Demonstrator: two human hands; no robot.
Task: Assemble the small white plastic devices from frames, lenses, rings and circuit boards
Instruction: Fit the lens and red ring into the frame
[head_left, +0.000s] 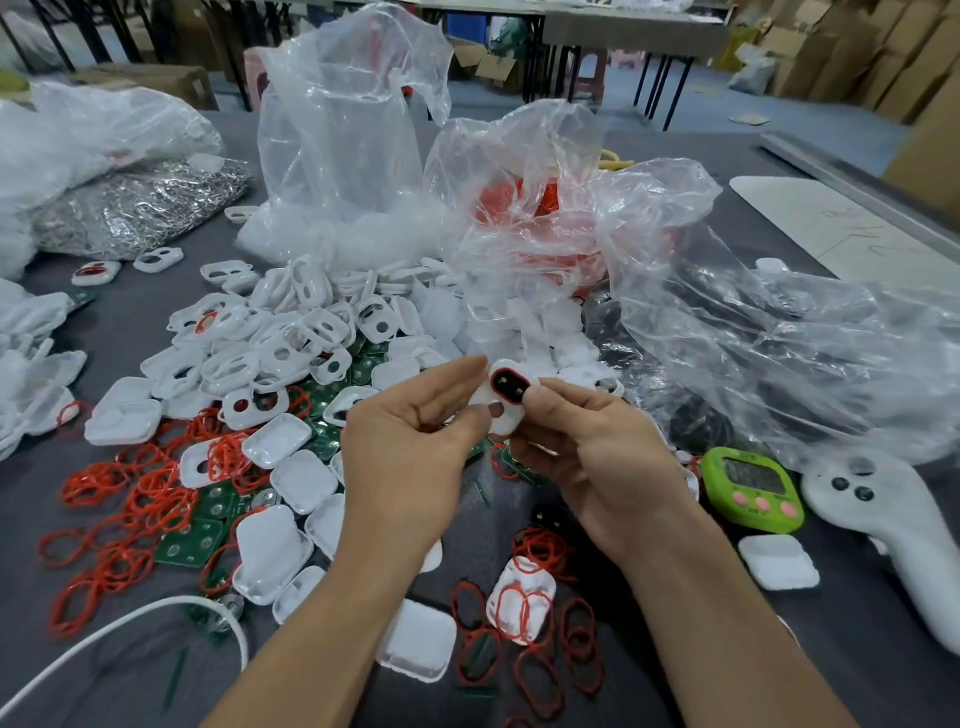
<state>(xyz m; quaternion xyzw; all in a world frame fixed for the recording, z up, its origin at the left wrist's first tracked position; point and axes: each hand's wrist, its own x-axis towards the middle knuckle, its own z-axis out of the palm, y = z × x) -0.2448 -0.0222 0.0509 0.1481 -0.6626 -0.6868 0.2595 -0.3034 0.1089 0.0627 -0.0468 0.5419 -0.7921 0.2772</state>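
- Both hands met over the grey worktop (727, 654) on one small white plastic frame (506, 427), held just above the heap of parts
- The left hand (410, 452) pinched the frame's left edge, thumb below and long fingers (457, 376) laid along the top
- The right hand (592, 467) gripped its right side, thumb pressed beside the thin red rubber ring (492, 383) seated round the frame's dark oval opening, other fingers curled beneath
- Behind the hands lay loose white frames (291, 332); to the left, scattered red rings (145, 488), green circuit boards (192, 543) and white square shells (275, 441)
- A lime-green digital timer (750, 488) sat right of the right hand, beside a white handheld controller (893, 525)
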